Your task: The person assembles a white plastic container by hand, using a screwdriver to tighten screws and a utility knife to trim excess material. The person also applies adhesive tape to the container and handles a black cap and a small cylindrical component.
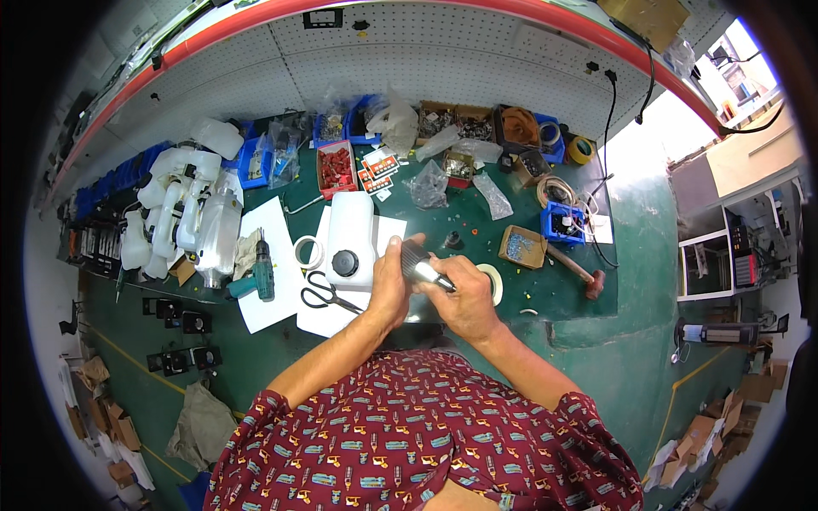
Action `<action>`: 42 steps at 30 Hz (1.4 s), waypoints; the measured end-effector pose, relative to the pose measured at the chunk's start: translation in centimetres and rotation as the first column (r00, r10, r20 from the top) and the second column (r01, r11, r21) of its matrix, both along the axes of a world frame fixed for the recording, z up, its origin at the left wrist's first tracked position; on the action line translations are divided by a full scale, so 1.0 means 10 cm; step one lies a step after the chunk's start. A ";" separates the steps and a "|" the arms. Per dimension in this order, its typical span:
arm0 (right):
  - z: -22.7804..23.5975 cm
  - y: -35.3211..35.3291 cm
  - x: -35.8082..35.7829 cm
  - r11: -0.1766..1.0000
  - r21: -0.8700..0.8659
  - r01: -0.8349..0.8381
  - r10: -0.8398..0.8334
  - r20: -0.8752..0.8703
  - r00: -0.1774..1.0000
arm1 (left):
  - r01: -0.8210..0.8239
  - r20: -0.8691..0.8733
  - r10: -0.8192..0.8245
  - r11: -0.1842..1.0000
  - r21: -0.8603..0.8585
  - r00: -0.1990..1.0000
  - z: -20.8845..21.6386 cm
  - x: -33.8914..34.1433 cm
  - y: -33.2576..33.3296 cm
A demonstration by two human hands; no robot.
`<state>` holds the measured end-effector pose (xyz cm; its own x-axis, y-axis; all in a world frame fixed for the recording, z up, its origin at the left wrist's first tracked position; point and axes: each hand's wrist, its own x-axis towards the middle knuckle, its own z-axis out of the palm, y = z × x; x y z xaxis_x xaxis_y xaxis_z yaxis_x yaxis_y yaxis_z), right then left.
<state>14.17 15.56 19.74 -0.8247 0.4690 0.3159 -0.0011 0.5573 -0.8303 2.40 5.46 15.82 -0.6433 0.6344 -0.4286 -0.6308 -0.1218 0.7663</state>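
Between my hands, over the front edge of the green table, is a black ribbed cylinder with a silvery, narrower end. My left hand is closed round its ribbed part. My right hand grips the silvery end, which points toward my body at a tilt. The fingers hide much of the piece, and its exact kind cannot be made out. Just left of it lies a white plastic jug with a black cap. Black-handled scissors rest on white paper below the jug.
Tape rolls lie nearby. To the left are a teal cordless drill and piled translucent tanks. A red box, blue bins and bags line the back. A hammer lies at the right.
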 end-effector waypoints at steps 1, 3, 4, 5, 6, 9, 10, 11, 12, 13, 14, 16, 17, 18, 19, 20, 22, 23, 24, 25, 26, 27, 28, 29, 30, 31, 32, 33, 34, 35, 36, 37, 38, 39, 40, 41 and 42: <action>-0.02 0.00 0.00 0.999 0.032 0.000 0.000 -0.001 1.000 | -0.022 -0.022 0.021 1.000 -0.011 1.000 0.00 0.01 0.02; 0.02 -0.01 -0.02 1.000 0.016 0.016 -0.017 0.044 0.999 | -0.035 -0.068 0.032 0.998 -0.053 0.997 -0.04 -0.01 0.01; 0.02 -0.01 -0.03 1.000 0.012 0.020 -0.021 0.055 0.998 | -0.038 -0.093 0.032 0.997 -0.070 0.995 -0.06 -0.02 0.00; 0.03 0.00 -0.04 1.000 0.011 0.024 -0.025 0.066 0.997 | -0.041 -0.116 0.031 0.995 -0.086 0.993 -0.06 -0.02 0.01; 0.02 0.01 -0.05 0.999 0.037 0.032 -0.034 0.057 0.998 | -0.059 -0.114 0.048 0.994 -0.096 0.992 -0.06 -0.01 0.03; 0.02 0.05 -0.12 0.992 0.116 0.049 -0.054 0.040 0.998 | -0.114 -0.136 0.098 0.987 -0.113 0.986 -0.07 -0.03 0.10; 0.03 0.06 -0.13 0.988 0.143 0.055 -0.062 0.043 0.997 | -0.131 -0.160 0.112 0.985 -0.110 0.981 -0.10 -0.04 0.13; 0.03 0.07 -0.15 0.984 0.170 0.061 -0.069 0.045 0.997 | -0.147 -0.185 0.126 0.983 -0.107 0.975 -0.09 -0.06 0.15; 0.02 0.09 -0.17 0.987 0.155 0.050 -0.058 0.047 0.997 | -0.138 -0.197 0.115 0.984 -0.109 0.974 -0.09 -0.08 0.15; -0.01 0.11 -0.20 0.990 0.139 0.040 -0.047 0.050 0.998 | -0.129 -0.210 0.104 0.985 -0.111 0.972 -0.08 -0.10 0.15; -0.01 0.13 -0.22 0.992 0.125 0.032 -0.039 0.054 0.998 | -0.117 -0.220 0.091 0.987 -0.111 0.971 -0.06 -0.12 0.16; 0.05 0.17 -0.25 0.997 0.072 0.026 -0.035 0.128 0.991 | -0.062 -0.269 0.025 0.990 -0.126 0.963 -0.09 -0.17 0.15; 0.07 0.18 -0.28 0.999 0.043 0.023 -0.030 0.162 0.986 | -0.036 -0.296 -0.006 0.990 -0.138 0.955 -0.10 -0.20 0.14; 0.05 0.19 -0.30 0.998 0.056 0.018 -0.027 0.158 0.987 | -0.012 -0.288 -0.031 0.989 -0.148 0.957 -0.13 -0.24 0.13; 0.03 0.20 -0.33 0.997 0.070 0.013 -0.024 0.154 0.988 | 0.012 -0.279 -0.056 0.987 -0.158 0.959 -0.15 -0.29 0.12; 0.02 0.21 -0.35 0.996 0.087 0.009 -0.022 0.152 0.988 | 0.037 -0.269 -0.081 0.986 -0.165 0.960 -0.14 -0.32 0.12; 0.03 0.24 -0.38 0.996 0.090 0.004 -0.022 0.197 0.980 | 0.083 -0.265 -0.130 0.980 -0.182 0.955 -0.13 -0.35 0.10; 0.03 0.25 -0.41 0.996 0.092 0.000 -0.020 0.219 0.975 | 0.103 -0.263 -0.152 0.976 -0.191 0.953 -0.12 -0.36 0.09; 0.02 0.27 -0.43 0.994 0.111 -0.004 -0.022 0.232 0.972 | 0.113 -0.279 -0.172 0.970 -0.216 0.945 -0.12 -0.37 0.10; 0.00 0.29 -0.46 0.992 0.130 -0.008 -0.024 0.245 0.969 | 0.122 -0.293 -0.192 0.963 -0.242 0.936 -0.12 -0.37 0.11; -0.01 0.31 -0.49 0.989 0.150 -0.009 -0.030 0.257 0.966 | 0.133 -0.309 -0.216 0.954 -0.267 0.926 -0.11 -0.39 0.13; -0.02 0.33 -0.52 0.996 0.085 0.003 -0.023 0.240 0.971 | 0.130 -0.310 -0.207 0.959 -0.252 0.928 -0.10 -0.42 0.14; -0.02 0.34 -0.54 1.000 0.021 0.014 -0.018 0.223 0.975 | 0.126 -0.312 -0.199 0.963 -0.237 0.929 -0.09 -0.46 0.16; -0.01 0.36 -0.58 0.999 -0.041 0.020 -0.011 0.203 0.979 | 0.119 -0.315 -0.186 0.968 -0.219 0.931 -0.08 -0.51 0.17; 0.00 0.36 -0.58 0.999 -0.033 0.012 -0.005 0.195 0.981 | 0.138 -0.318 -0.212 0.961 -0.239 0.924 -0.08 -0.55 0.17; 0.02 0.36 -0.58 1.000 -0.025 0.004 0.001 0.186 0.982 | 0.172 -0.270 -0.235 0.956 -0.238 0.934 -0.07 -0.60 0.17; 0.03 0.35 -0.56 1.000 -0.019 -0.003 0.006 0.179 0.984 | 0.207 -0.221 -0.260 0.949 -0.236 0.940 -0.06 -0.64 0.17; 0.02 0.35 -0.56 0.999 -0.043 -0.013 0.020 0.170 0.985 | 0.242 -0.171 -0.284 0.942 -0.233 0.943 -0.04 -0.66 0.17; 0.00 0.36 -0.56 0.998 -0.066 -0.023 0.034 0.162 0.986 | 0.241 -0.169 -0.281 0.945 -0.221 0.945 -0.03 -0.67 0.17; -0.01 0.36 -0.57 0.995 -0.093 -0.031 0.045 0.154 0.987 | 0.244 -0.165 -0.281 0.946 -0.212 0.945 -0.02 -0.67 0.16; -0.01 0.37 -0.58 0.998 -0.058 -0.038 0.048 0.170 0.984 | 0.246 -0.162 -0.281 0.948 -0.203 0.946 -0.01 -0.67 0.15; 0.01 0.39 -0.59 0.999 -0.024 -0.046 0.050 0.187 0.981 | 0.260 -0.191 -0.306 0.938 -0.229 0.933 0.01 -0.69 0.15; 0.03 0.41 -0.62 0.999 0.008 -0.054 0.051 0.203 0.978 | 0.273 -0.218 -0.331 0.927 -0.258 0.918 0.03 -0.71 0.14; 0.06 0.44 -0.65 0.998 -0.023 -0.065 0.069 0.242 0.968 | 0.285 -0.245 -0.358 0.915 -0.286 0.901 0.04 -0.73 0.13; 0.11 0.47 -0.68 0.996 -0.054 -0.075 0.087 0.281 0.956 | 0.276 -0.248 -0.351 0.916 -0.292 0.903 0.02 -0.74 0.12; 0.14 0.49 -0.72 0.993 -0.083 -0.082 0.104 0.316 0.943 | 0.267 -0.255 -0.345 0.917 -0.296 0.903 0.00 -0.76 0.13; 0.14 0.49 -0.74 0.992 -0.090 -0.089 0.114 0.326 0.938 | 0.257 -0.262 -0.339 0.919 -0.300 0.904 -0.02 -0.78 0.14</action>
